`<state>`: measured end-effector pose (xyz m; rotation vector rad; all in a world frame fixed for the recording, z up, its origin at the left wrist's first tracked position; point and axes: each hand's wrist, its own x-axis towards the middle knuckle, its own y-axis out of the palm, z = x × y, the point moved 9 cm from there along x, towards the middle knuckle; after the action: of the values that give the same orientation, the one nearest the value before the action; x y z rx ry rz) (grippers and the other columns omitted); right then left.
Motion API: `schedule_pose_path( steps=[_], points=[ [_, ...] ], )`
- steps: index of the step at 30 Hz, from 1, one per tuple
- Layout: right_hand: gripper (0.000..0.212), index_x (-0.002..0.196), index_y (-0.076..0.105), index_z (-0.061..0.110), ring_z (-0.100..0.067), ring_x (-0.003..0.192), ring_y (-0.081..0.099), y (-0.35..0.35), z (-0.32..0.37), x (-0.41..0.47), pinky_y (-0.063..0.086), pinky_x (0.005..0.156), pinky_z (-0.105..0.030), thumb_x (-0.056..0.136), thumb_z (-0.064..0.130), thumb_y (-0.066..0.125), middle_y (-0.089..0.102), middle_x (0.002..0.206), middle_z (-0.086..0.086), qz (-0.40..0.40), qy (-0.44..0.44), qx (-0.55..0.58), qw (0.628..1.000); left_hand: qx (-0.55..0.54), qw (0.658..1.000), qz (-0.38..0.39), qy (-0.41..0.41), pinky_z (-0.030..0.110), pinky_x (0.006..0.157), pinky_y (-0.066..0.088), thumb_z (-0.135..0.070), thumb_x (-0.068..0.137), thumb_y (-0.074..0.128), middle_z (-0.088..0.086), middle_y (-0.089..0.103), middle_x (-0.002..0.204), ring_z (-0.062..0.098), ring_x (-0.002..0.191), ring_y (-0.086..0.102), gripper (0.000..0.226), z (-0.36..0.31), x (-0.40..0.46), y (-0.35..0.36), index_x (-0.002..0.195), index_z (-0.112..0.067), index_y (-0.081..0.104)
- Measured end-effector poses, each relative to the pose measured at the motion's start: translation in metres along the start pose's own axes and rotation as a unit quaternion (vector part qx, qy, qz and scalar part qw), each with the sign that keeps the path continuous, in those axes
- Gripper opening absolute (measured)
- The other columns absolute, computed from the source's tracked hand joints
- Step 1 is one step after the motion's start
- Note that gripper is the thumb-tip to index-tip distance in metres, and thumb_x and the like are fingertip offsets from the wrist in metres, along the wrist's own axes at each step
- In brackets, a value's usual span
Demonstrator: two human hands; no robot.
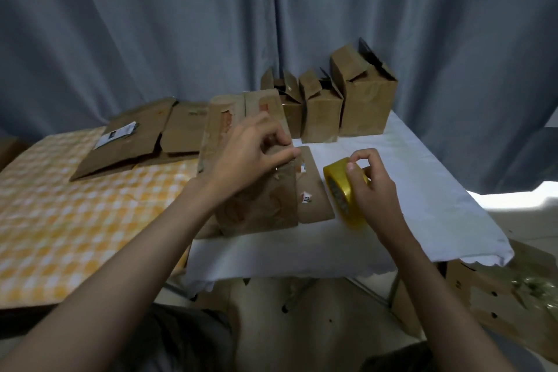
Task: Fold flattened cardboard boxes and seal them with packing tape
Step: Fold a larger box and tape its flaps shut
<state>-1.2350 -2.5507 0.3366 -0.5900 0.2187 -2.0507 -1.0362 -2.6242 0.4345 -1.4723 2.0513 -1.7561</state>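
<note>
Grey-blue curtains (181,24) hang behind a table whose right part is covered with a white cloth (422,190) and whose left part carries a yellow-and-white checked cloth (60,205). On the white cloth, in front of the person, lies the worn brown cardboard box being worked on (259,205), partly folded, with one flap (314,190) lying out flat to its right.

The left hand (250,157) rests on top of that box, thumb and forefinger pinched together at its right edge, apparently on the free end of a tape strip (the strip itself is too clear to make out with certainty). The right hand (371,187) grips the yellow roll of packing tape (347,193), fingers curled over its rim, just beside the flap.

So the step in hand looks like taping: the tape end held at the box while the roll stands ready to be drawn away. The next move would call for pulling the roll along the seam with steady tension, keeping the end pressed down so the strip lands straight.

Three folded brown boxes with raised flaps (332,106) stand at the back of the white cloth. Flattened brown cardboard boxes (136,139) wait on the checked cloth, well apart from the roll.
</note>
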Motion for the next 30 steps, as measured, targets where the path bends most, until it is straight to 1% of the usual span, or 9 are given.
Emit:
schedule_pose_path(
  steps=[3, 6, 10, 14, 19, 21, 23, 27, 30],
  points=[
    [0.008, 0.11, 0.052, 0.027, -0.016, 0.082, 0.058, 0.001, 0.001, 0.009, 0.054, 0.079, -0.047, 0.105, 0.027, 0.047, 0.06, 0.092, -0.005, 0.017, 0.007, -0.024, 1.0, 0.045, 0.999, -0.022, 0.003, 0.024, 0.071, 0.043, -0.052, 0.084, 0.066, -0.012, 0.055, 0.092, 0.005, 0.084, 0.048, 0.027, -0.005, -0.002, -0.004, 0.082, -0.025, 0.064],
    [0.008, 0.11, 0.052, 0.03, -0.012, 0.086, 0.055, 0.0, 0.003, 0.015, 0.053, 0.084, -0.047, 0.104, 0.03, 0.047, 0.058, 0.096, 0.003, 0.032, 0.011, -0.047, 0.998, 0.112, 0.993, -0.038, -0.004, 0.021, 0.062, 0.031, -0.051, 0.086, 0.064, -0.01, 0.045, 0.09, 0.007, 0.084, 0.039, 0.03, -0.017, -0.003, 0.001, 0.081, -0.023, 0.054],
    [0.008, 0.11, 0.051, 0.037, -0.022, 0.102, 0.054, -0.002, 0.001, 0.02, 0.053, 0.084, -0.045, 0.105, 0.036, 0.045, 0.057, 0.112, -0.001, 0.057, 0.036, -0.083, 0.994, 0.158, 0.985, -0.07, -0.002, 0.032, 0.072, 0.041, -0.052, 0.085, 0.065, -0.001, 0.048, 0.099, 0.017, 0.094, 0.044, 0.034, -0.021, -0.007, 0.014, 0.088, -0.019, 0.054],
    [0.01, 0.113, 0.05, 0.04, -0.025, 0.105, 0.052, -0.002, 0.003, 0.022, 0.053, 0.087, -0.047, 0.104, 0.037, 0.046, 0.055, 0.111, -0.002, 0.08, 0.042, -0.124, 0.988, 0.15, 0.985, -0.081, 0.018, 0.031, 0.073, 0.039, -0.046, 0.086, 0.066, 0.0, 0.049, 0.1, 0.019, 0.095, 0.045, 0.031, -0.019, -0.01, 0.016, 0.09, -0.019, 0.052],
    [0.009, 0.112, 0.05, 0.039, -0.026, 0.105, 0.051, -0.002, 0.007, 0.019, 0.052, 0.087, -0.047, 0.105, 0.036, 0.045, 0.056, 0.11, -0.002, 0.09, 0.031, -0.14, 0.986, 0.179, 0.982, -0.023, 0.051, 0.032, 0.08, 0.044, -0.062, 0.09, 0.054, -0.002, 0.049, 0.111, 0.016, 0.1, 0.044, 0.045, -0.014, -0.015, 0.019, 0.108, -0.022, 0.057],
    [0.01, 0.113, 0.05, 0.039, -0.024, 0.109, 0.05, -0.001, 0.006, 0.018, 0.052, 0.088, -0.047, 0.105, 0.037, 0.046, 0.054, 0.115, 0.0, 0.096, 0.033, -0.14, 0.985, 0.124, 0.989, 0.032, 0.071, 0.031, 0.087, 0.041, -0.065, 0.095, 0.038, -0.006, 0.048, 0.118, 0.011, 0.105, 0.04, 0.052, -0.015, -0.015, 0.019, 0.123, -0.028, 0.061],
    [0.01, 0.114, 0.05, 0.039, -0.024, 0.111, 0.048, 0.001, 0.005, 0.017, 0.051, 0.088, -0.045, 0.105, 0.037, 0.045, 0.051, 0.117, 0.001, 0.103, 0.04, -0.132, 0.985, 0.053, 0.991, 0.09, 0.078, 0.03, 0.093, 0.037, -0.054, 0.1, 0.037, -0.008, 0.048, 0.124, 0.007, 0.11, 0.037, 0.044, -0.013, -0.01, 0.016, 0.13, -0.034, 0.062],
    [0.011, 0.116, 0.05, 0.038, -0.023, 0.107, 0.049, 0.004, 0.004, 0.014, 0.052, 0.083, -0.042, 0.106, 0.035, 0.045, 0.052, 0.118, -0.001, 0.121, 0.039, -0.134, 0.983, 0.033, 0.978, 0.179, 0.103, 0.033, 0.101, 0.038, -0.053, 0.096, 0.051, -0.011, 0.047, 0.127, 0.011, 0.119, 0.04, 0.034, -0.003, 0.001, 0.016, 0.125, -0.042, 0.065],
    [0.013, 0.117, 0.05, 0.038, -0.023, 0.106, 0.05, 0.006, 0.003, 0.013, 0.048, 0.079, -0.036, 0.106, 0.035, 0.045, 0.052, 0.119, -0.001, 0.124, 0.047, -0.126, 0.983, 0.052, 0.978, 0.156, 0.125, 0.037, 0.098, 0.043, -0.06, 0.092, 0.05, -0.013, 0.044, 0.122, 0.012, 0.116, 0.042, 0.032, -0.006, 0.0, 0.019, 0.112, -0.042, 0.067]
  ],
)
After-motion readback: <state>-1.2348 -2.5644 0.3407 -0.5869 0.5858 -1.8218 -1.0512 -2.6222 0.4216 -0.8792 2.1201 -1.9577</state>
